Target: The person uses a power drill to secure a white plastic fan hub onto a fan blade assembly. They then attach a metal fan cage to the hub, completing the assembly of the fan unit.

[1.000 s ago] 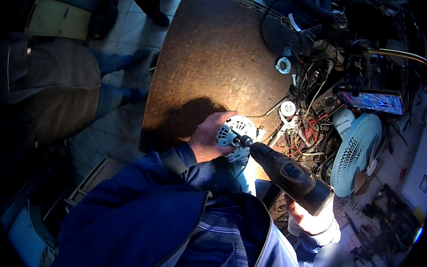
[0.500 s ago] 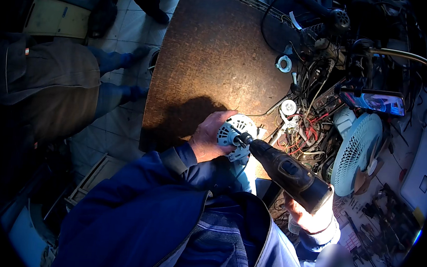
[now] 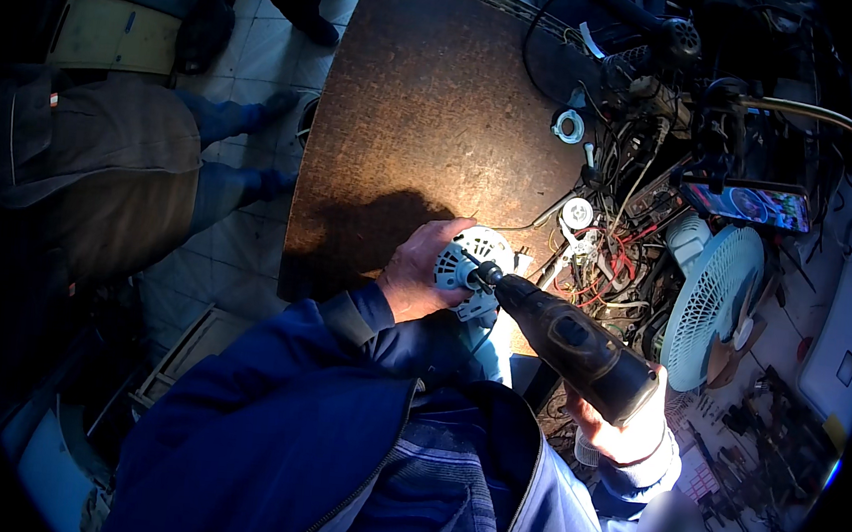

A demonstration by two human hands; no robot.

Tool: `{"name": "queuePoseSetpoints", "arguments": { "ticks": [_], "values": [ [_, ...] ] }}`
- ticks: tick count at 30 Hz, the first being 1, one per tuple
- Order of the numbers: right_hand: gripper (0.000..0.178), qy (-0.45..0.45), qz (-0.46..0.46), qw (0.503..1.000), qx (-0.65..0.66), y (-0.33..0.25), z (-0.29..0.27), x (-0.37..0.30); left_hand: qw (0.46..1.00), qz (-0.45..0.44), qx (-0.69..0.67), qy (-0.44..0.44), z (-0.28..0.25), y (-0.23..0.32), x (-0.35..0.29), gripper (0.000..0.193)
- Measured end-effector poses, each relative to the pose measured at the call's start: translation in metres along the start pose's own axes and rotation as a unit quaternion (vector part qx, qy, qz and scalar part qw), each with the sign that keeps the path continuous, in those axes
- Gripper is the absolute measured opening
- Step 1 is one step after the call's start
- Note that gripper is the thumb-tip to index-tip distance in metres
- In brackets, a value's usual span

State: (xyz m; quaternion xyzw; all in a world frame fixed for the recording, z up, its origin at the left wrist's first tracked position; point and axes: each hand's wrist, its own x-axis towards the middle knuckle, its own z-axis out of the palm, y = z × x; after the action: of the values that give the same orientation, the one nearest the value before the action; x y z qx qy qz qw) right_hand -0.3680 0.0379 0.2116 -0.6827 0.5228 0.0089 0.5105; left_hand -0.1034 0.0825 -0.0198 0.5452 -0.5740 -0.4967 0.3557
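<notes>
My left hand [image 3: 418, 273] is wrapped round a pale blue, slotted fan motor housing [image 3: 489, 245] near the front edge of the brown table. In my right hand [image 3: 626, 426] is a dark power drill [image 3: 570, 339], gripped by its handle, which mostly hides in the hand. The drill points up and left, and its chuck [image 3: 488, 274] meets the centre of the housing. Whether the bit is inside or just touching cannot be made out. Below the housing a pale blue stem [image 3: 492, 353] runs toward my lap.
Wires and small parts crowd the table's [image 3: 439, 97] right side, with a white ring [image 3: 568, 126] and round white part [image 3: 576, 214]. Further right are a pale blue fan grille [image 3: 713, 309], a lit phone [image 3: 748, 203] and scattered tools [image 3: 763, 433]. A person [image 3: 103, 171] is at the left.
Both hands, the housing and the drill keep almost the same place; the drill has shifted very slightly. The picture on the phone screen has changed.
</notes>
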Motion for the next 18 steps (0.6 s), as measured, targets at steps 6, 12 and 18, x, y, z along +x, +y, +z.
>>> {"name": "queuePoseSetpoints", "arguments": {
  "ticks": [6,12,18],
  "values": [
    [0.041,-0.039,-0.092,0.986,-0.134,-0.028,-0.013,0.014,1.0,0.029,-0.007,0.004,0.001,-0.01,0.0,0.092],
    [0.047,-0.033,-0.151,0.974,-0.167,-0.031,-0.014,0.032,0.999,0.013,-0.03,-0.01,-0.001,-0.008,0.0,0.092],
    [0.052,-0.091,-0.104,0.985,-0.102,-0.039,-0.019,0.04,1.0,0.013,-0.014,0.001,0.0,-0.009,0.001,0.094]
  ]
}}
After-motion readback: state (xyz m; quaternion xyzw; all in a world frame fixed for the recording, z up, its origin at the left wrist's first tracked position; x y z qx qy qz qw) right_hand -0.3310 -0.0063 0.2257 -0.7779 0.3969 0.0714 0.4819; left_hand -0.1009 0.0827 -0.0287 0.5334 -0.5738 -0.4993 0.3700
